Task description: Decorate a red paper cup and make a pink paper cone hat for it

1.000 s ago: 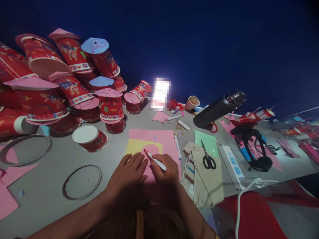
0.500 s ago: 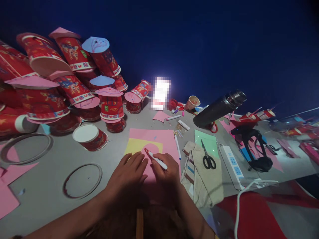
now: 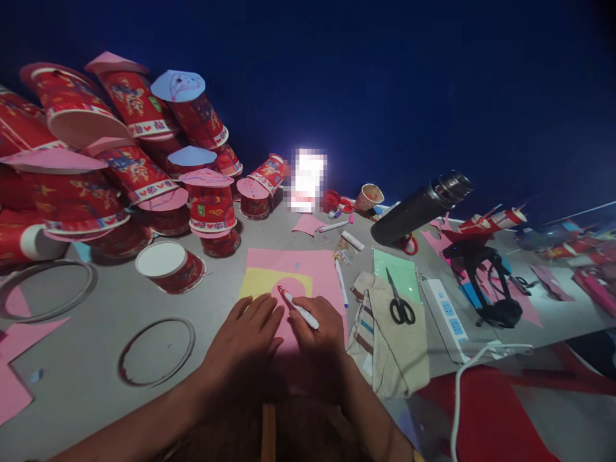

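My right hand [image 3: 321,326] is closed around a white marker [image 3: 305,313] with a red tip. The tip touches, or nearly touches, a small pink round shape [image 3: 294,285] where red marks show. That shape lies at a yellow paper [image 3: 257,282], on top of a larger pink sheet [image 3: 317,258]. My left hand [image 3: 253,327] rests flat over the lower edge of the yellow paper, fingers stretched out and holding nothing. A second marker [image 3: 341,282] with a blue end lies along the pink sheet's right edge.
Red paper cups [image 3: 212,208] with paper cone tops are stacked at the left. Two rings [image 3: 158,353] lie nearby. To the right are a dark flask [image 3: 418,208], black scissors [image 3: 401,311] on a cloth glove [image 3: 392,359], a power strip [image 3: 447,314] and a black strap device [image 3: 495,289].
The whole view has shifted slightly, so things appear a little further left. Both hands keep nearly the same place on the papers, and the marker stays in my right hand.
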Action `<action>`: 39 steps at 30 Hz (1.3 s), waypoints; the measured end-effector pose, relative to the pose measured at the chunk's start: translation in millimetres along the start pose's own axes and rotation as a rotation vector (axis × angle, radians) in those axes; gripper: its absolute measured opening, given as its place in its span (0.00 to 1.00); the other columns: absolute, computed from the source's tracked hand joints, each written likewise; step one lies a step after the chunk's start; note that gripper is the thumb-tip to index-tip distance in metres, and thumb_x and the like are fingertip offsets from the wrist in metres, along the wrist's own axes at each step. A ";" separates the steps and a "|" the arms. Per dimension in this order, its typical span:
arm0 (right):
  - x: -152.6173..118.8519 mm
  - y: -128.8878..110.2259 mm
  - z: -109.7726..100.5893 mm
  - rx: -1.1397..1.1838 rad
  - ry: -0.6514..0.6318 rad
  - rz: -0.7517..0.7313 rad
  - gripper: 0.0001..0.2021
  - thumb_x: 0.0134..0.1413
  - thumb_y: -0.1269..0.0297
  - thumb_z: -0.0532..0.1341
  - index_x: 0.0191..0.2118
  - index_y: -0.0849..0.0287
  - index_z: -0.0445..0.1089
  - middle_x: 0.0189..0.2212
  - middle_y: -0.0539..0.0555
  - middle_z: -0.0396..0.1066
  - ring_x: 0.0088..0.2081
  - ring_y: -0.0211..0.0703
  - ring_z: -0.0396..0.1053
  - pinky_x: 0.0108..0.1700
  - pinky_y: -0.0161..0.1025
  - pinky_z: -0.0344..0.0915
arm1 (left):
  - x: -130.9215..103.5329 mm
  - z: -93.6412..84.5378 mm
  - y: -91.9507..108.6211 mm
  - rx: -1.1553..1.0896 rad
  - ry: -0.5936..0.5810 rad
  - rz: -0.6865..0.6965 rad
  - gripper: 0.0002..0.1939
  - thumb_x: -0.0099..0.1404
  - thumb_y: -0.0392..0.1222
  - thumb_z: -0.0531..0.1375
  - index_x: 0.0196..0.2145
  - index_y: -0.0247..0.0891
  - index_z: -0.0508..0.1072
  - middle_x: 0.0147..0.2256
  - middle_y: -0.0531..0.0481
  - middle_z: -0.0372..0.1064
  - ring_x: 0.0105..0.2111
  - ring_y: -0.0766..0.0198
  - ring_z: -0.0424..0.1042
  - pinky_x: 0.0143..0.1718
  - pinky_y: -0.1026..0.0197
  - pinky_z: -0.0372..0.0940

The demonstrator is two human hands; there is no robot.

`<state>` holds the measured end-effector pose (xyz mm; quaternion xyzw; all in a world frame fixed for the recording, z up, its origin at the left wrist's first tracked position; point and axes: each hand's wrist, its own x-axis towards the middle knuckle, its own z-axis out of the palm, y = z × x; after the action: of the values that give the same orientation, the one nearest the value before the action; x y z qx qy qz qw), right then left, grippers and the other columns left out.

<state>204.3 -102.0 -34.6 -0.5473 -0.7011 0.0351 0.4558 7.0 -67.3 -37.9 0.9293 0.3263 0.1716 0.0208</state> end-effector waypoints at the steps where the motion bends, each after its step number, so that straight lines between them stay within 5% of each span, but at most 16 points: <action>1: -0.2 -0.1 0.6 -0.003 0.002 0.005 0.10 0.74 0.61 0.61 0.48 0.55 0.79 0.35 0.57 0.84 0.34 0.47 0.80 0.41 0.42 0.77 | 0.1 -0.2 -0.1 0.001 -0.009 -0.001 0.18 0.68 0.32 0.62 0.55 0.36 0.75 0.54 0.36 0.79 0.58 0.43 0.75 0.58 0.41 0.67; 32: 4.7 -11.1 -20.9 -0.186 0.078 -0.041 0.06 0.74 0.68 0.62 0.47 0.60 0.76 0.34 0.56 0.83 0.32 0.44 0.80 0.38 0.39 0.74 | -2.7 1.5 -4.2 0.002 -0.036 0.009 0.17 0.72 0.37 0.64 0.57 0.38 0.75 0.56 0.37 0.78 0.59 0.45 0.74 0.60 0.43 0.65; 39: 13.0 -14.9 -9.1 -0.134 0.037 -0.104 0.09 0.77 0.63 0.58 0.49 0.58 0.76 0.35 0.56 0.84 0.32 0.45 0.79 0.37 0.41 0.73 | -2.1 3.2 -4.7 0.024 0.019 0.043 0.16 0.72 0.38 0.64 0.56 0.35 0.76 0.54 0.36 0.78 0.57 0.45 0.74 0.58 0.43 0.65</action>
<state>199.7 -101.6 -13.4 -0.5399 -0.7208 -0.0457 0.4323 3.7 -64.7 -42.2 0.9347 0.3083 0.1769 0.0028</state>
